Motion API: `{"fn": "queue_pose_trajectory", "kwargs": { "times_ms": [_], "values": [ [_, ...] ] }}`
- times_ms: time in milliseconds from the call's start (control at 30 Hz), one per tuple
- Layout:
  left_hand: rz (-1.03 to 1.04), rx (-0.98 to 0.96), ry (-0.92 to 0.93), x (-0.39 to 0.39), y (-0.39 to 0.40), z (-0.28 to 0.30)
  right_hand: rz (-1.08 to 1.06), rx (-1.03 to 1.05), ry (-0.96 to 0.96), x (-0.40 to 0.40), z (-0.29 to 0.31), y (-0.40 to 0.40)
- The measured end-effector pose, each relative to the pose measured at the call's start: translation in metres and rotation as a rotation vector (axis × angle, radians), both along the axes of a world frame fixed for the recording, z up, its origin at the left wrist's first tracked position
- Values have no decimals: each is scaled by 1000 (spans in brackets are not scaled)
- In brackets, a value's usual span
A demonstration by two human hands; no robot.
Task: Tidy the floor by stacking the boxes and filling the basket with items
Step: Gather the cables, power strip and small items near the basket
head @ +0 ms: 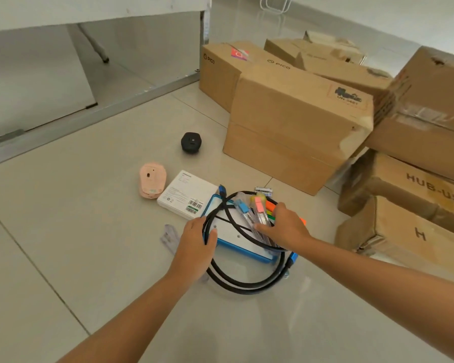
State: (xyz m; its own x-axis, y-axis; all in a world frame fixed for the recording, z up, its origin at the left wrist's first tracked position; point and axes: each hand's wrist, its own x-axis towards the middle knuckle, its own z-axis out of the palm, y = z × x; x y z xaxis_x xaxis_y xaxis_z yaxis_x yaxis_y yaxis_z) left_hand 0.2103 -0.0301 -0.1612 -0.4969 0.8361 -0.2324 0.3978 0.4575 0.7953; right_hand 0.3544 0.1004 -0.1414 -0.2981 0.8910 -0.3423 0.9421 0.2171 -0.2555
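Note:
A coiled black cable (247,282) with blue plugs lies over a flat blue-edged white box (243,244) on the floor. My left hand (195,247) grips the cable's left side together with the box edge. A clear pack of coloured highlighters (256,210) rests on the box, and my right hand (283,226) presses down on it. A white box (186,193), a pink mouse (152,183) and a black round device (191,142) lie on the tiles to the left. Cardboard boxes (296,121) stand behind. No basket is in view.
More cardboard boxes (409,189) are piled at the right, some marked HUB-USB. A small clear plastic packet (169,238) lies left of my left hand. A battery pack (264,190) sits behind the highlighters. A white desk with a metal frame (95,111) stands at the back left.

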Motion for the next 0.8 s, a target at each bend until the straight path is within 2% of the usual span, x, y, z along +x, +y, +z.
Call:
{"fn": "queue_pose_trajectory", "kwargs": {
  "times_ms": [300, 433, 533, 667, 800],
  "values": [
    [-3, -20, -17, 4, -10, 6, 50, -158, -79, -7, 10, 0],
    [-3, 5, 4, 3, -15, 11, -24, -265, 137, -10, 16, 0],
    [84, 1, -11, -6, -18, 5, -205, -294, 288, -11, 15, -1],
    [341, -145, -49, -19, -25, -4, -321, -160, 370, -13, 10, -6],
    [376, -242, -74, -23, -31, -13, -343, -117, 494, -15, 1, -13]
  ]
}}
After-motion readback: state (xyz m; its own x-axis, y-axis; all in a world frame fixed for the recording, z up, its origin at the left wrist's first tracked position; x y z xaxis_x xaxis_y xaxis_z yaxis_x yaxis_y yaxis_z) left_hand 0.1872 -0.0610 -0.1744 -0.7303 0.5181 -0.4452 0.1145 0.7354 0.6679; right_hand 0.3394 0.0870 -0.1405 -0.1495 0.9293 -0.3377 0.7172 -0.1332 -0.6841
